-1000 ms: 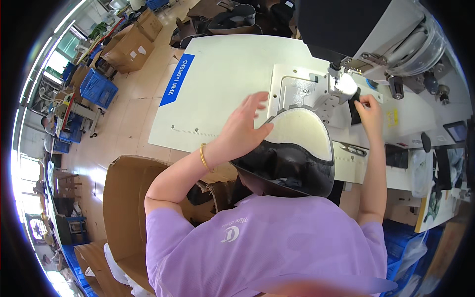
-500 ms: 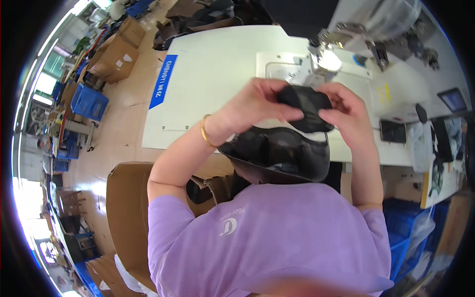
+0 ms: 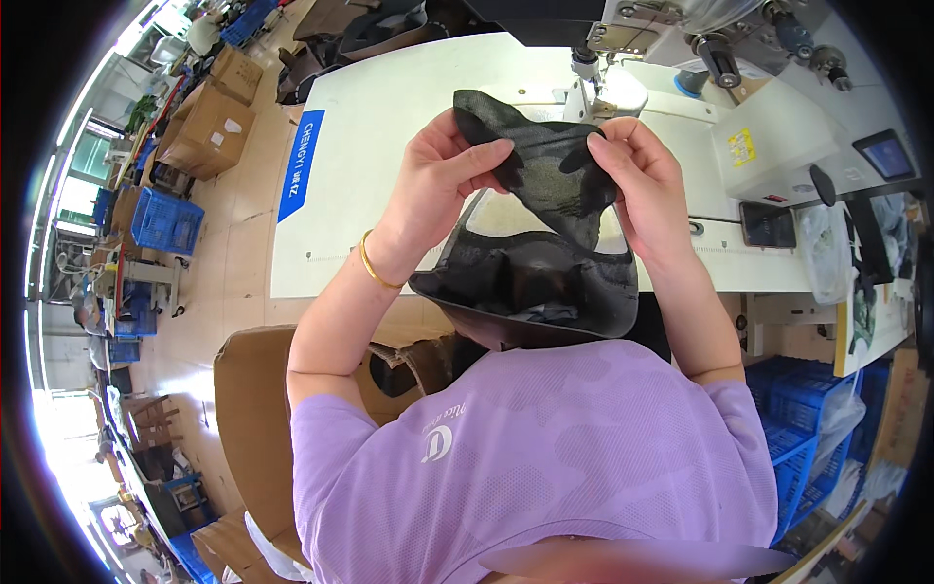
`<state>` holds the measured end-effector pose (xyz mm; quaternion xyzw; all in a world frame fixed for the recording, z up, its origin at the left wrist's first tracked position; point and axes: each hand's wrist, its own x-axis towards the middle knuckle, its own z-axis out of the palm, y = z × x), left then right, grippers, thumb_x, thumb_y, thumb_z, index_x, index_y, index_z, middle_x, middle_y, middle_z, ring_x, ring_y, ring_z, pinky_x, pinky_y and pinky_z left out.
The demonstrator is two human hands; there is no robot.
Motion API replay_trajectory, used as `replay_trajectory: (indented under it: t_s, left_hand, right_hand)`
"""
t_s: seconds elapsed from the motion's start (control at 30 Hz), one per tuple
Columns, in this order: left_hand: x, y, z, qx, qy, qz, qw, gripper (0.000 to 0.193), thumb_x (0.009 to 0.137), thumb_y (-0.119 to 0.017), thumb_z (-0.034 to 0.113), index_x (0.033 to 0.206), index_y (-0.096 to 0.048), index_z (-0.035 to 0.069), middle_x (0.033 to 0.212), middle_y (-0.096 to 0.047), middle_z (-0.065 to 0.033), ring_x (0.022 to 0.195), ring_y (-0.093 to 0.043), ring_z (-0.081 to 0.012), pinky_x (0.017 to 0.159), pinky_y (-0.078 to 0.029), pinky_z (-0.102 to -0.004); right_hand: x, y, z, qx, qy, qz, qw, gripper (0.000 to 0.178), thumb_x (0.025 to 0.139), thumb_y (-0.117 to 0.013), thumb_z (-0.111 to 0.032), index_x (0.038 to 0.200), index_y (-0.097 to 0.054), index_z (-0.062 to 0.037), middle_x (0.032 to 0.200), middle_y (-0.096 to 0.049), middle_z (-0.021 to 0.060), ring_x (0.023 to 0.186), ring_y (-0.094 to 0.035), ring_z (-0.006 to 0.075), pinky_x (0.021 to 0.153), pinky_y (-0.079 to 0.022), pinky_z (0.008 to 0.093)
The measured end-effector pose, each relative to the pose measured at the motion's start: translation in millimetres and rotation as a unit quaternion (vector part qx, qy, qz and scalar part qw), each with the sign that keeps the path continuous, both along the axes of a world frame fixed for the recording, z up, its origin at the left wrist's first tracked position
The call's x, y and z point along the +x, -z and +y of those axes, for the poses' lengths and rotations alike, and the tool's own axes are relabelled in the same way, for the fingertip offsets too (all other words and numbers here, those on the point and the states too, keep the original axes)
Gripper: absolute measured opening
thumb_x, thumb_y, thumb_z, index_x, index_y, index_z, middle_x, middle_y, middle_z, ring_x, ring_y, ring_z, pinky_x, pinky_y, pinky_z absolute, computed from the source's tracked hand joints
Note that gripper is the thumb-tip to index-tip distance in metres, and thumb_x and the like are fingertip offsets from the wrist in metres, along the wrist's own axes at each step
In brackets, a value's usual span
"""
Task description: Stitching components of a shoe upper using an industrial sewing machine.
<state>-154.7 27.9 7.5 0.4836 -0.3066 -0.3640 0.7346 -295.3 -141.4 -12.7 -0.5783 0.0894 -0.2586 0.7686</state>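
Currently the left hand [image 3: 443, 180] is closed in a pinch on the left edge of a black mesh fabric piece [image 3: 545, 165], thumb on the near face and fingertips curled over the top. The right hand [image 3: 647, 180] grips the opposite edge the same way, fingers folded around the material. Both hands are raised above the table, so the piece hangs between them and droops at its lower point. Holding it by two opposite edges keeps the soft material spread and lets both faces be seen; this reads as an inspection or alignment grip rather than a carrying grip.

Directly below the hands lies a stack of black curved pieces [image 3: 530, 292], resting at the near edge of the table against the person's body, within short reach. A gold bangle [image 3: 375, 268] sits on the left wrist.

The work surface is a white table [image 3: 389, 127] with a blue label strip [image 3: 302, 165] near its left edge. A sewing machine [image 3: 681, 39] stands at the far side, its needle area just beyond the held piece. A dark phone [image 3: 767, 224] lies on the table to the right.

Around the station: cardboard boxes [image 3: 209, 122] and blue crates [image 3: 165, 219] on the floor to the left, further blue crates [image 3: 803, 409] to the right.
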Motion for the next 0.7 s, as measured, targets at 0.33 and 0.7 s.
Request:
replay_trajectory:
  t_s: [0.33, 0.7]
  left_hand:
    - [6.1, -13.3, 38.8, -0.035, -0.013, 0.097, 0.995, 0.039, 0.088, -0.059, 0.007, 0.124, -0.045, 0.0, 0.11, -0.06, -0.0136, 0.099, -0.06, -0.0196, 0.084, -0.051, -0.0347]
    - [-3.6, -29.9, 62.6, 0.109, -0.009, -0.321, 0.941, 0.037, 0.084, -0.07, 0.034, 0.096, -0.061, 0.0, 0.077, -0.062, -0.0042, 0.074, -0.056, -0.0098, 0.065, -0.045, -0.0248]
  right_hand:
    - [12.7, -32.3, 36.8, -0.145, -0.062, 0.035, 0.987, 0.028, 0.081, -0.064, -0.001, 0.108, -0.058, 0.0032, 0.098, -0.062, 0.0037, 0.09, -0.058, 0.0112, 0.079, -0.047, 0.0249]
    - [46.6, -84.5, 46.0, -0.309, -0.331, 0.139, 0.881, 0.018, 0.073, -0.065, -0.002, 0.091, -0.06, -0.0006, 0.074, -0.058, -0.0021, 0.069, -0.052, 0.004, 0.063, -0.043, 0.0205]
